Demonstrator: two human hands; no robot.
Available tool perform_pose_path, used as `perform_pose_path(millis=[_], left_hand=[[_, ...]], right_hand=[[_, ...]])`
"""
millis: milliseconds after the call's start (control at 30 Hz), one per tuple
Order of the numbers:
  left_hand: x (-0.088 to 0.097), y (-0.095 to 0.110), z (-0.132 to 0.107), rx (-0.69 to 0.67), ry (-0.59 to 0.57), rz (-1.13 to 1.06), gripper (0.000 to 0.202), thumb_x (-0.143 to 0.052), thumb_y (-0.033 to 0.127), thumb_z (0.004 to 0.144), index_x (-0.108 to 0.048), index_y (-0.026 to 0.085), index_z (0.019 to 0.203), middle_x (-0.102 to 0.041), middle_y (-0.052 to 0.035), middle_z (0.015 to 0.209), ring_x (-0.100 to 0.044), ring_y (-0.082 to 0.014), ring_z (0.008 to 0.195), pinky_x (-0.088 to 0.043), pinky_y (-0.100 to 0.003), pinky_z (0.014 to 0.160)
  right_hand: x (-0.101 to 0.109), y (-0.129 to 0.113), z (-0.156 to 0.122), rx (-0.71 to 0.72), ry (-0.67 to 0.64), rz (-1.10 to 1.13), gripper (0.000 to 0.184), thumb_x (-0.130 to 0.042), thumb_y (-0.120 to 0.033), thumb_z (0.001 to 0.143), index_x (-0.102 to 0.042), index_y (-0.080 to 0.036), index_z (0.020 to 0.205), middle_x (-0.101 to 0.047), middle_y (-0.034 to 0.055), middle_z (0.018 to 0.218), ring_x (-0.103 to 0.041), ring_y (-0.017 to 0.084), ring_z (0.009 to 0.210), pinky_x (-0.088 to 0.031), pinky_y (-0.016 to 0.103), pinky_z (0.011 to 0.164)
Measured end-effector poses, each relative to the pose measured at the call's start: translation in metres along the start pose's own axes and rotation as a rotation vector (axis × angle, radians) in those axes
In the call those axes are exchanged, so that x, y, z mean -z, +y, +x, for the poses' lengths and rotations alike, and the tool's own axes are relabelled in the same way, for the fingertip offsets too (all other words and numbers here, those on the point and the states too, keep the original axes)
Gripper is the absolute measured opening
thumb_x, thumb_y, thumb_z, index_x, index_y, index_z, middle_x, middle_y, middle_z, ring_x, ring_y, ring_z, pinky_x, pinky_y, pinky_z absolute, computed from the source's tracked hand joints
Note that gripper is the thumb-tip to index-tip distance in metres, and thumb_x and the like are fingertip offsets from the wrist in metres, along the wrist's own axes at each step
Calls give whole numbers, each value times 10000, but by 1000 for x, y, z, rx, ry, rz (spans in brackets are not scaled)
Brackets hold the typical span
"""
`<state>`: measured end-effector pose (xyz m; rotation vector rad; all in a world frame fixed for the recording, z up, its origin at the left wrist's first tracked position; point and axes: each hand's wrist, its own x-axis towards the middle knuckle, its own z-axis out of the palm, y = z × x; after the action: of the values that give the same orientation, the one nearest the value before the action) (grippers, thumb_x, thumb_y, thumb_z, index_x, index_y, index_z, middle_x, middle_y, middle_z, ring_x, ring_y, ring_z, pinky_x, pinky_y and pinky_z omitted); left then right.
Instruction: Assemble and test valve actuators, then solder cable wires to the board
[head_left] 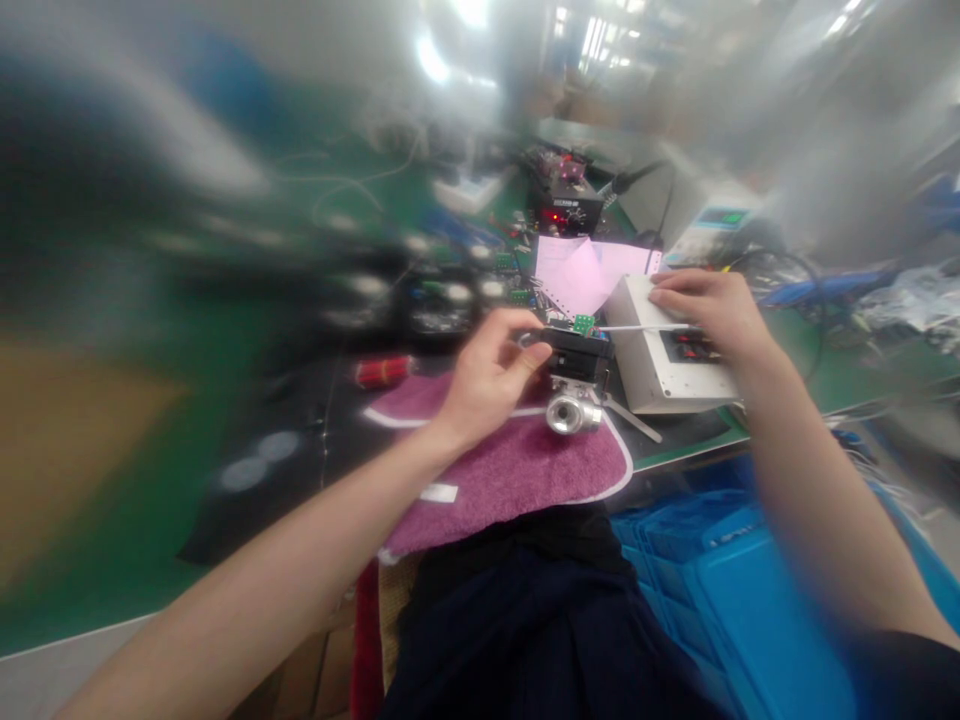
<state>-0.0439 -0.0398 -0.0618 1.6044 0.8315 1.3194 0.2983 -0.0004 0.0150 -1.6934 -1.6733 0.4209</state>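
My left hand (491,375) grips the left side of a motorized valve. Its black actuator housing (576,355) sits above a silver metal valve body (574,412) with a round port facing me. A small green terminal block (584,324) shows at the housing's top, and a pale cable (641,328) leads from there toward the right. Over a white control box (641,345) with dark switches, my right hand (712,310) lies palm down, its fingers stretched along the top. The valve rests on a purple cloth (540,465) with white edging.
A red cylinder (384,371) lies left of the cloth. Pink papers (581,275) and a black device with a red light (566,212) stand behind. Several blurred dark parts cover the mat at left. A blue crate (757,610) is below the table at right.
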Motion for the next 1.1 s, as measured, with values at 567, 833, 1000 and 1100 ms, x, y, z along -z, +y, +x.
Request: perform_pose_path(millis=[567,833,1000,1100], left_hand=[[0,0,0,14,-7,-3,312,-722,495,989,-631,271,1188,-705,-37,1196,-701,-134,803,-622,-250,668],[-1,0,-1,21,-6,-15,311,-729,488,984,-633,267,1181,-699,-28,1153,-685,-125,762,-613,-248,650],[0,1,0,8,-3,1,303,-728,478,988,-635,265,1183,-703,-32,1168,-691,-129,784,-620,-257,670],[0,1,0,16,-9,2,301,-727,476,988,-634,269,1185,-703,-37,1183,-696,-137,807,-626,-260,675]], right_hand=[[-1,-1,-2,-6,5,12,286,-886,-480,797,-865,-238,949,-808,55,1219,-726,349,1208,-527,504,1142],[0,1,-1,-1,3,-2,251,-872,-456,814,-866,-237,937,-807,57,1214,-735,341,1180,-548,491,1112],[-1,2,-1,0,6,-2,234,-873,-440,816,-862,-234,927,-806,60,1211,-742,330,1146,-581,468,1060],[-1,1,-1,2,8,1,235,-874,-441,813,-860,-234,923,-807,62,1209,-741,334,1154,-578,474,1064]])
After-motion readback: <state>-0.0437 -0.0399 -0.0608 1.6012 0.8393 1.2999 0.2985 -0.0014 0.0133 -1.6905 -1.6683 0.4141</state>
